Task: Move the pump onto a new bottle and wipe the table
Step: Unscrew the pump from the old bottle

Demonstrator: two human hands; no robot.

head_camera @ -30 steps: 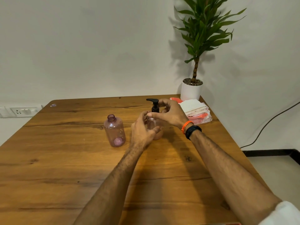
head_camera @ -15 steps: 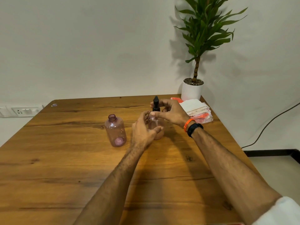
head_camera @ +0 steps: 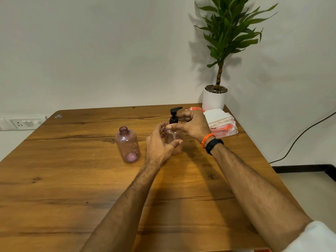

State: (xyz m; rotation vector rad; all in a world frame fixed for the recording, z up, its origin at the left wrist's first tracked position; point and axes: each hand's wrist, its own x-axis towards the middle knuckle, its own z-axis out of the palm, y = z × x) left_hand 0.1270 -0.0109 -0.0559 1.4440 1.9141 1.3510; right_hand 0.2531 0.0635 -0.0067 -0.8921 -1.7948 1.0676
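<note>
A clear pinkish bottle (head_camera: 173, 138) stands upright near the middle of the wooden table (head_camera: 72, 188), with a black pump (head_camera: 174, 115) on its neck. The pump's spout points right. My left hand (head_camera: 160, 144) wraps around the bottle's left side. My right hand (head_camera: 192, 124) grips the pump's collar with thumb and fingers. A second clear pink bottle (head_camera: 127, 144), open at the neck and without a pump, stands upright to the left, apart from both hands.
A stack of white cloths on an orange-and-clear plastic bag (head_camera: 220, 122) lies at the table's far right. A potted plant in a white pot (head_camera: 214, 99) stands behind the far right corner. A wall socket (head_camera: 21, 122) sits at left; a cable (head_camera: 300, 137) hangs at right.
The pump has turned on the bottle under my right hand: its spout pointed left, then toward me, and now points right. My left hand has stayed on the bottle.
</note>
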